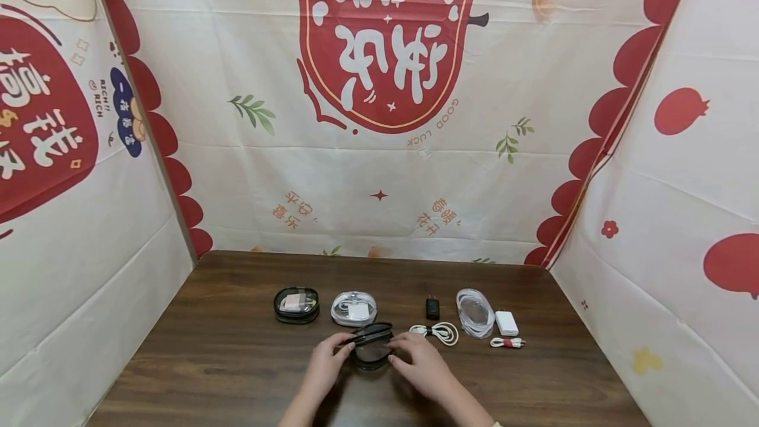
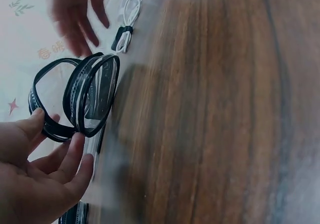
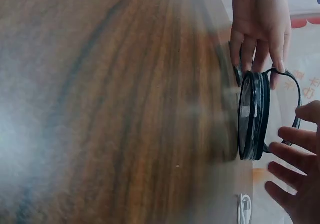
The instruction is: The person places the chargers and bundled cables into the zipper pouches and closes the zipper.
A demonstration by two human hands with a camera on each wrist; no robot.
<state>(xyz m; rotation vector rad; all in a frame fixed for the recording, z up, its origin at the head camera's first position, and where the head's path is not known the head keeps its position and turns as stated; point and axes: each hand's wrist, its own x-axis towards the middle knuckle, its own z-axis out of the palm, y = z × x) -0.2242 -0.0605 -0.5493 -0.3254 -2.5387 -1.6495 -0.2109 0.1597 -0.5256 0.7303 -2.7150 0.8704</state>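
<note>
A small rounded clear case [image 1: 372, 353] with black zip trim stands open near the middle of the wooden table, its lid raised. My left hand [image 1: 325, 362] pinches the lid's black rim at the left side between thumb and fingers. In the left wrist view, the lid and the deeper body of the case [image 2: 75, 102] spread apart at the hinge side. My right hand [image 1: 422, 362] is at the case's right side, fingertips right at the rim. Its fingers [image 3: 292, 159] look spread and loosely bent in the right wrist view.
Behind the case lie a black-trimmed case [image 1: 296, 317] and a white-trimmed case [image 1: 354, 321], both with chargers inside. To the right are a black charger [image 1: 433, 308], a white cable [image 1: 446, 333], a clear case [image 1: 476, 313], a white charger [image 1: 506, 323] and a red-tied cable [image 1: 506, 342]. Printed cloth walls [image 1: 379, 170] surround the table.
</note>
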